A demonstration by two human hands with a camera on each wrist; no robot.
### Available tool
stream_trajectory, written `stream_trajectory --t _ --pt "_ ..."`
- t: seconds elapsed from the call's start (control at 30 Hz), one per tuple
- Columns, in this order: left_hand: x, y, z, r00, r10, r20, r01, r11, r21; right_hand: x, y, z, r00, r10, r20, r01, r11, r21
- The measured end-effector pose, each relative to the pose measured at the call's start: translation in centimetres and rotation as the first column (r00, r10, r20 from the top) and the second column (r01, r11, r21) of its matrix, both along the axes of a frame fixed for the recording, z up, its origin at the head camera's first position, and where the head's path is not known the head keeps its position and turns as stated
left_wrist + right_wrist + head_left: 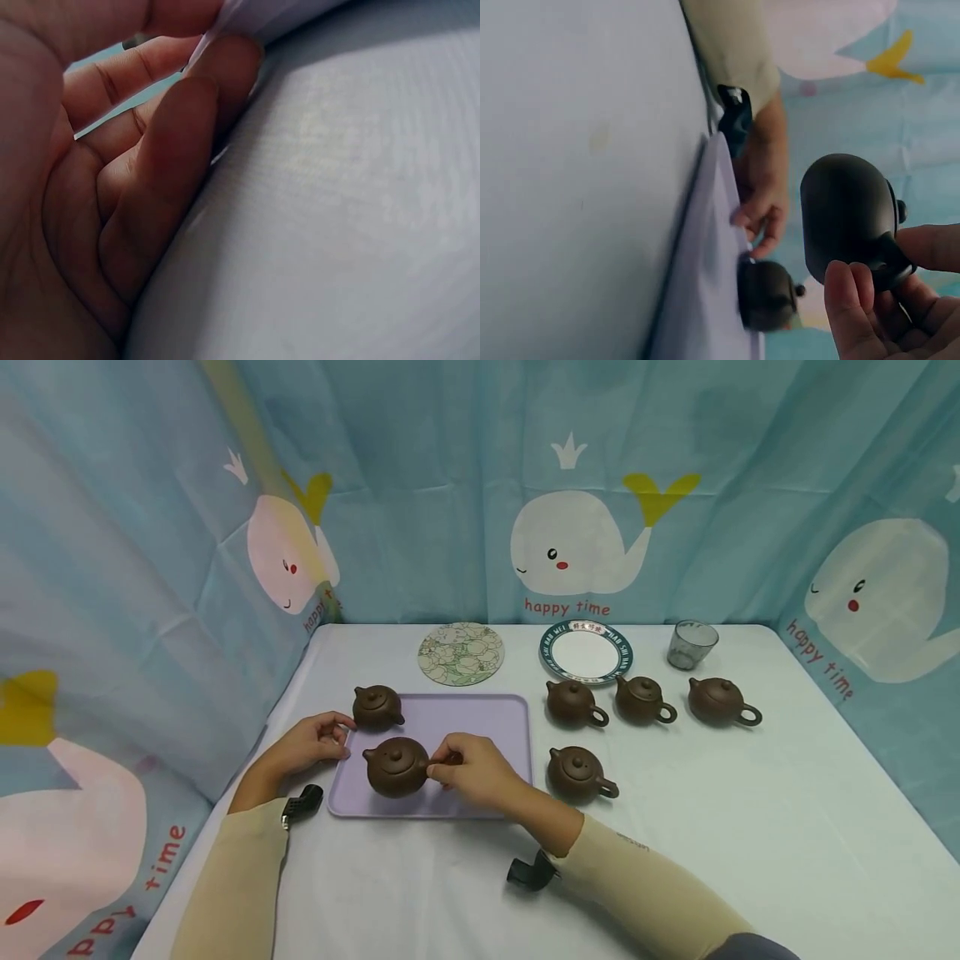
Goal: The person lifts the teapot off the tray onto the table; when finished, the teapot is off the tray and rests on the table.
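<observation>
In the head view my right hand [480, 770] pinches the handle of a dark brown clay teapot [396, 768], whose spout points left. The right wrist view shows this teapot [847, 214] raised, thumb and fingers at its handle. Below it lies a lilac rectangular tray [472, 714]. Another brown teapot [377, 708] sits on the tray's back left corner. My left hand [311, 745] holds the tray's left edge, close beside that teapot. Seen from the left wrist, curled fingers [176, 135] grip the tray's rim [247, 19].
Right of the tray stand several more brown teapots, one of them in front [577, 774] and the others in a row [641, 700]. Behind are a round patterned mat [461, 654], a green-rimmed white plate [587, 652] and a glass cup [692, 645]. A whale-print curtain [450, 485] surrounds the white table.
</observation>
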State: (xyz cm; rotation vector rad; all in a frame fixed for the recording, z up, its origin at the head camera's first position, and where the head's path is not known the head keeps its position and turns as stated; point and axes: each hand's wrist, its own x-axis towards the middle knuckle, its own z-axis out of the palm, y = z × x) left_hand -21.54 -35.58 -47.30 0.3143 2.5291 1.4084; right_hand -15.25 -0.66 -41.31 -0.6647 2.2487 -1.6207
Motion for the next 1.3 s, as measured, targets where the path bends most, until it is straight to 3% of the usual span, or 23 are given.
stream_trajectory --t 0.27,0.5,0.67,1.07,1.13,1.3 --pt "1.1 1.3 2.2 1.000 0.007 0.011 -0.007 1.000 0.012 -0.6 4.2 0.6 0.998 -0.056 -0.016 0.056 0.998 0.008" --pt "0.2 0.3 0.3 0.999 0.028 0.016 -0.028 1.000 -0.011 -0.4 7.2 0.5 0.994 -0.110 -0.016 0.110 0.994 0.006" --pt "0.1 0.1 -0.1 0.999 0.031 0.015 -0.031 1.000 0.003 -0.3 9.2 0.4 0.989 -0.144 -0.030 0.144 0.990 0.003" --pt "0.2 0.1 0.0 1.000 0.026 0.011 -0.026 1.000 0.000 0.2 14.4 1.2 0.968 -0.252 -0.019 0.252 0.968 -0.007" --pt "0.5 0.5 0.8 1.000 0.023 0.016 -0.023 1.000 -0.003 0.3 15.2 1.4 0.964 -0.265 -0.021 0.265 0.964 -0.010" --pt "0.3 0.4 0.7 1.000 0.024 0.003 -0.024 0.999 -0.023 0.6 17.2 1.9 0.950 -0.307 -0.046 0.308 0.951 0.006"
